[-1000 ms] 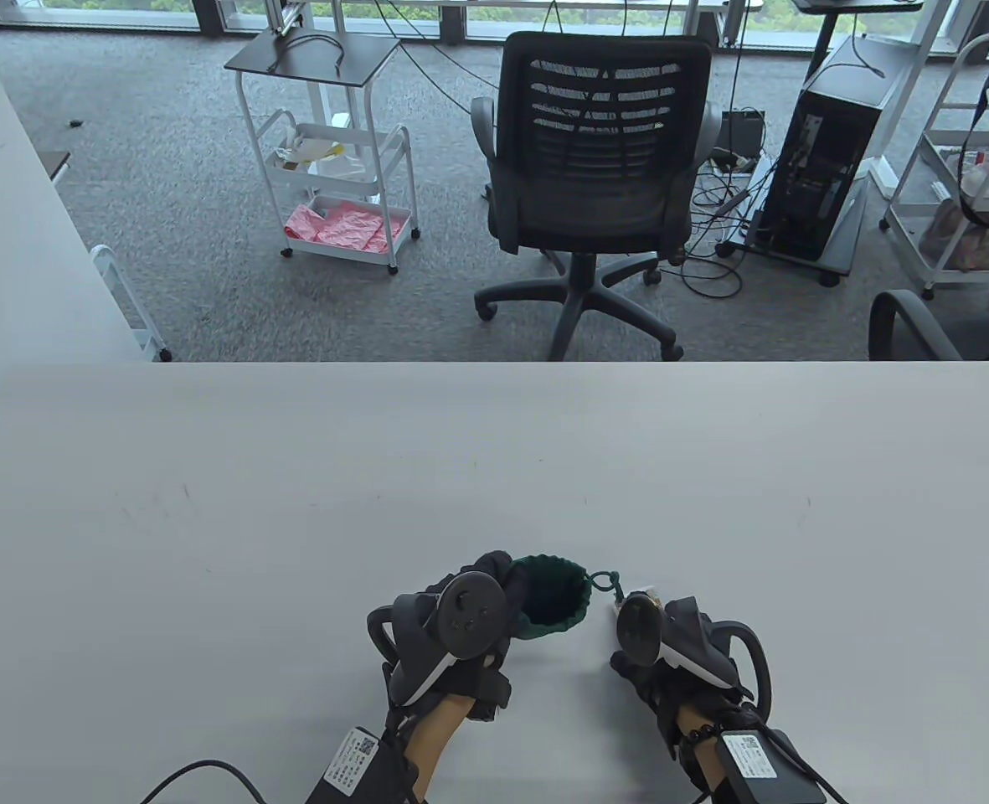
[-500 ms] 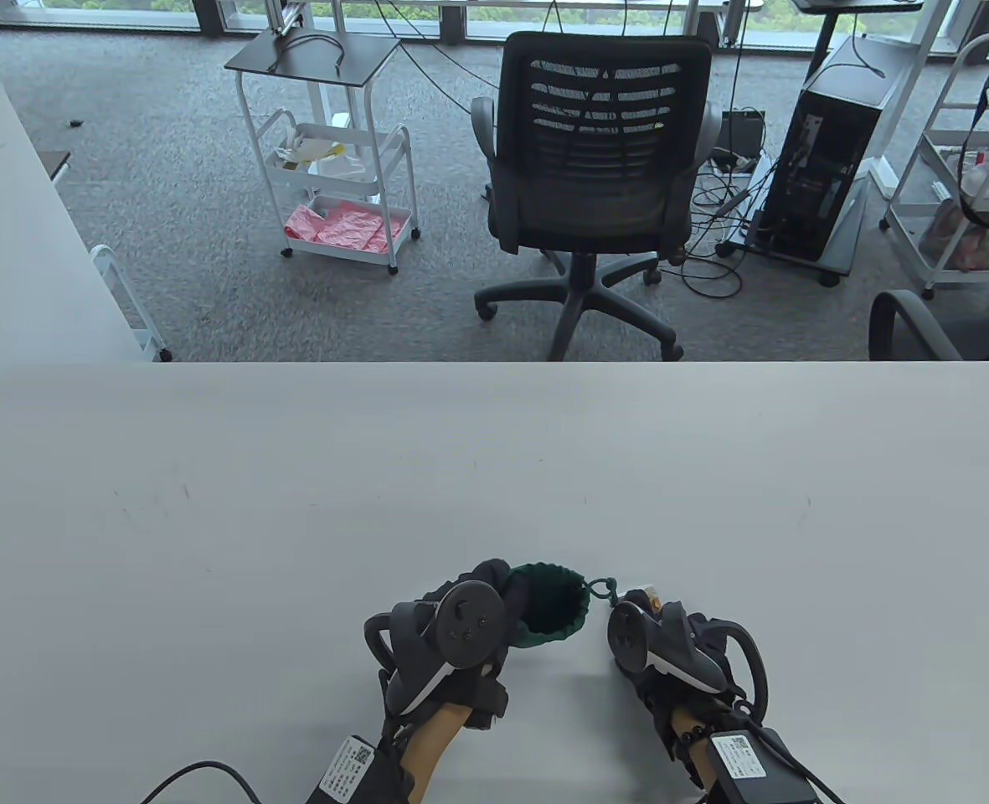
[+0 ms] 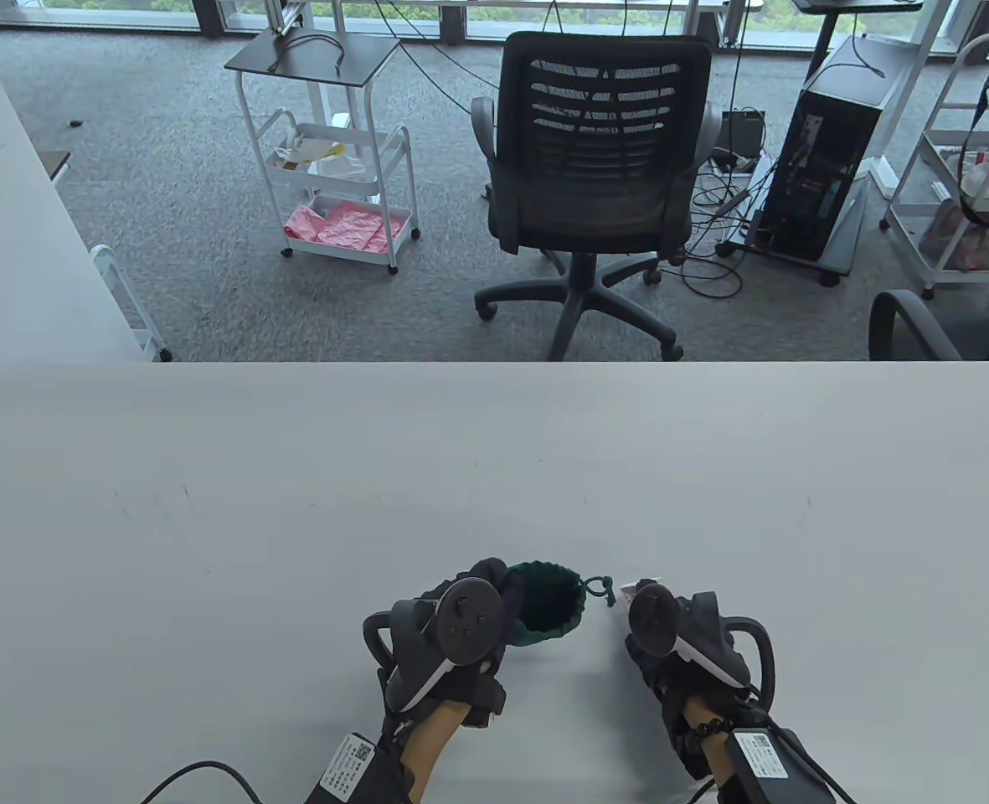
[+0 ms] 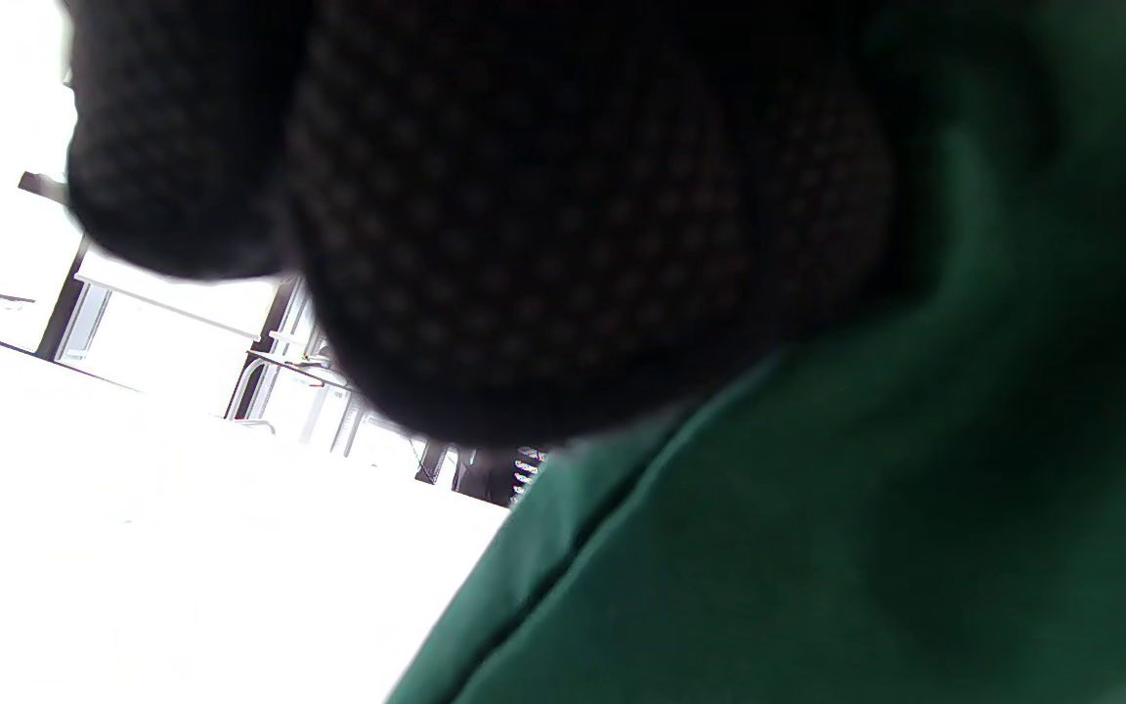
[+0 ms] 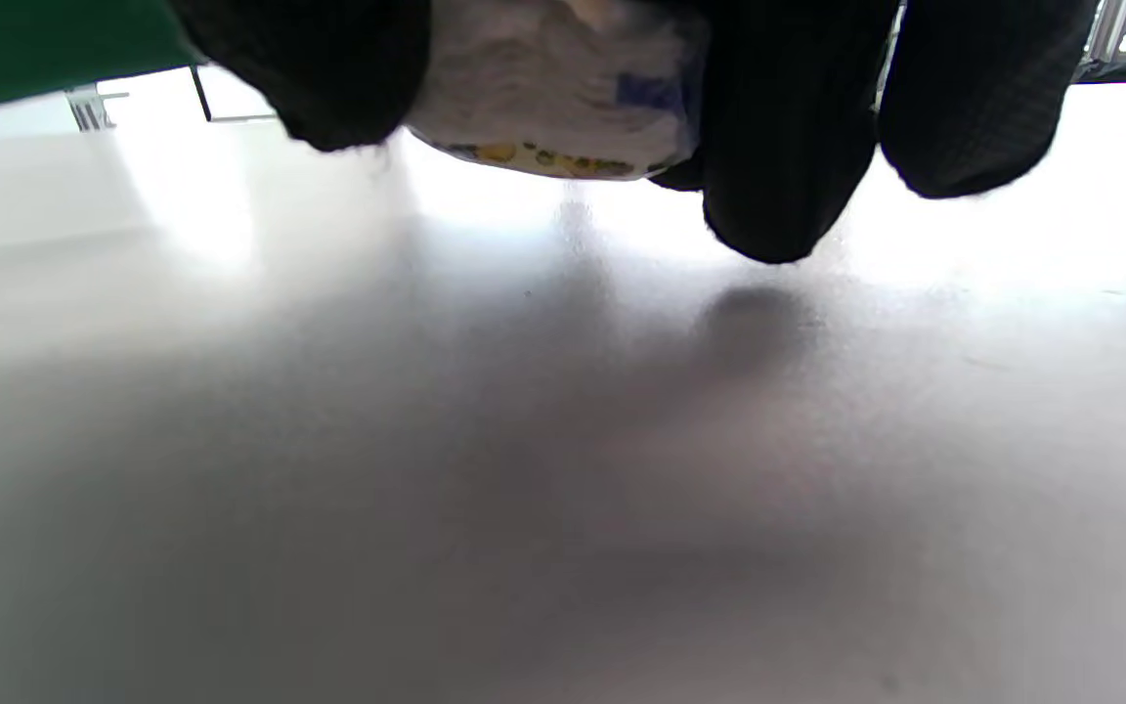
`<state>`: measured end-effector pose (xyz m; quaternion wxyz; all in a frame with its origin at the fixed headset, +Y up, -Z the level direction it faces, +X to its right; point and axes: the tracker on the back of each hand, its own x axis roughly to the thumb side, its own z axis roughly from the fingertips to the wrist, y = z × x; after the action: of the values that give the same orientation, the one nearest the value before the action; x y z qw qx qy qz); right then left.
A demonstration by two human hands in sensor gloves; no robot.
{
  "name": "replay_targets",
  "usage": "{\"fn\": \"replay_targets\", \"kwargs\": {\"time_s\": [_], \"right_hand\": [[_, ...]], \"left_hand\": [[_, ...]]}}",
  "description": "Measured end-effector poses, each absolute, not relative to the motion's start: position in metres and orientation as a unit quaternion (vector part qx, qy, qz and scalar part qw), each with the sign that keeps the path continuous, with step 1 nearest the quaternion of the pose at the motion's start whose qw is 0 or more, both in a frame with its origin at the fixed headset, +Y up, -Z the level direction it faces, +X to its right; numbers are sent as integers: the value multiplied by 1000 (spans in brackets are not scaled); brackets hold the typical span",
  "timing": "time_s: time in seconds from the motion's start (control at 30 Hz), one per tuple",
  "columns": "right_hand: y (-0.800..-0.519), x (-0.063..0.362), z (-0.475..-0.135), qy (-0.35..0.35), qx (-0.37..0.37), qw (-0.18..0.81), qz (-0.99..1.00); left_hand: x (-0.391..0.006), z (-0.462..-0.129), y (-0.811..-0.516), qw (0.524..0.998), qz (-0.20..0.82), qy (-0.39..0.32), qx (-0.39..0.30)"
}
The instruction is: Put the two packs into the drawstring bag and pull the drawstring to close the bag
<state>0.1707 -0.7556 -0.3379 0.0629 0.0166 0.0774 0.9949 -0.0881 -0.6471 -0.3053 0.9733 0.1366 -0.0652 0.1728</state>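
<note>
A dark green drawstring bag (image 3: 548, 610) stands with its mouth open near the table's front edge, its cord knot (image 3: 599, 586) trailing to the right. My left hand (image 3: 494, 586) grips the bag's left rim; in the left wrist view the gloved fingers (image 4: 573, 225) press into the green cloth (image 4: 866, 508). Just right of the bag, my right hand (image 3: 641, 607) holds a white pack (image 3: 631, 591) a little above the table. In the right wrist view the pack (image 5: 563, 88), white with blue and yellow print, sits between thumb and fingers (image 5: 778, 147). No second pack is visible.
The white table (image 3: 293, 502) stretches wide around the hands. Beyond its far edge stand a black office chair (image 3: 599, 167), a white trolley (image 3: 335, 167) and a computer tower (image 3: 829, 159). Cables run from both wrists at the bottom edge.
My right hand with the pack drifted towards the bag, then back a little to the right. The bag's mouth has narrowed slightly under my left hand.
</note>
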Motion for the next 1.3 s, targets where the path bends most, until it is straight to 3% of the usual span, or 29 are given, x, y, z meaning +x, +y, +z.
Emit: {"fn": "replay_targets", "kwargs": {"time_s": [0.2,0.5,1.0,1.3], "right_hand": [[-738,183,-335,46,16,151,987],[-695,200,-321,-55,46,281,957],[-648,204,-291,-192,145,450,860],[-640,183,-280,-187,225,460,839]], "left_hand": [[-89,-306,-647,973,173,-65,138],[-87,-307,-649,975,171,-67,128],[-84,-309,-652,972,190,-79,113],[-82,-310,-653,971,191,-91,114]]}}
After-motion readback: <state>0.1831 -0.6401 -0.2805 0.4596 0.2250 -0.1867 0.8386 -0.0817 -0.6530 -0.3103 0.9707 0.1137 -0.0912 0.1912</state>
